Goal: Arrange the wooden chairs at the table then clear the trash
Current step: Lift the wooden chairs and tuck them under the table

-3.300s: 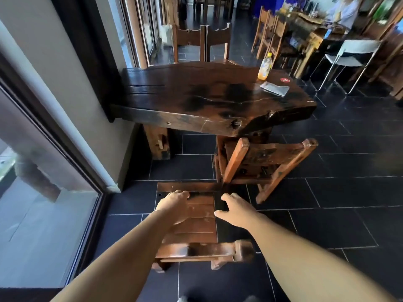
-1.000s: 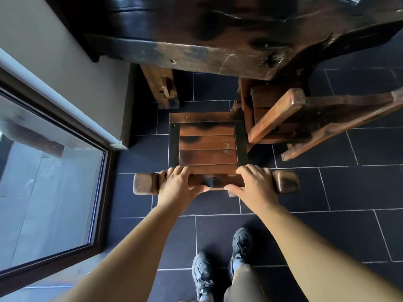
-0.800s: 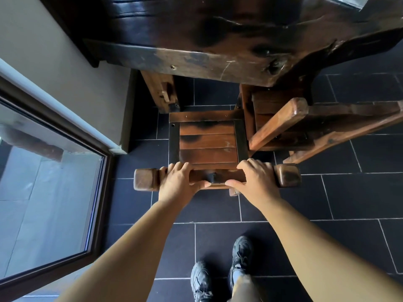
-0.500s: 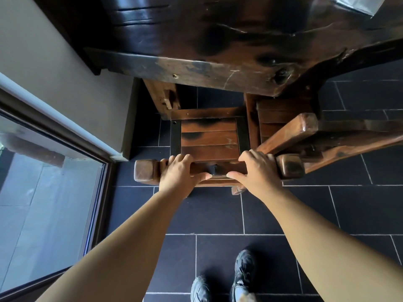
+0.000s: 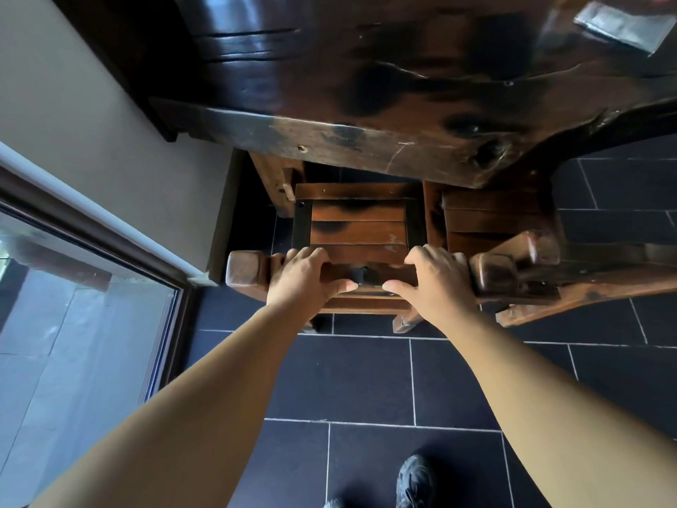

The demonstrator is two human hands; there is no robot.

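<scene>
Dark floor tiles [image 5: 366,379] with pale grout meet a grey wall [image 5: 91,104] and a dark-framed window [image 5: 73,324].

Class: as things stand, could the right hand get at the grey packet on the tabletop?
Probably not yet: the right hand grips the chair rail, and the grey packet lies far across the table, though nothing blocks the way.

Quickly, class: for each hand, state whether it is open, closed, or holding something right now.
Left hand: grips the top rail of the wooden chair.
Right hand: grips the same top rail.
</scene>
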